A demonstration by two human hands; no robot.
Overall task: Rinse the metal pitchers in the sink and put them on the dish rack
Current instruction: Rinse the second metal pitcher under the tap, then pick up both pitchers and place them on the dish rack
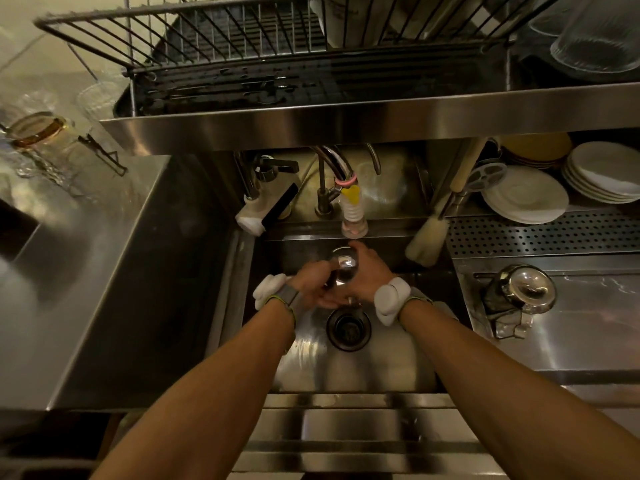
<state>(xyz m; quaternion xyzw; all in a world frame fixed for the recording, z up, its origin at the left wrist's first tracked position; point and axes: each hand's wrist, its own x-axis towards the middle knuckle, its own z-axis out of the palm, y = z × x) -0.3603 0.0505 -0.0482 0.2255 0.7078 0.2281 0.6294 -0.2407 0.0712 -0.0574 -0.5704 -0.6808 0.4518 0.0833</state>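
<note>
Holding one metal pitcher [343,267] under the tap [354,223] in the sink [346,372], the left hand [310,284] gripped it from 9 o'clock and the right hand [367,273] from 3 o'clock. A second pitcher [523,289] stood on the table [581,327] at 3 o'clock, and the dish rack [242,46] was at 12 o'clock.

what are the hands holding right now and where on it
A small metal pitcher. The right hand wraps its right side, the left hand grips its left side; whether that is the handle cannot be told.
</note>
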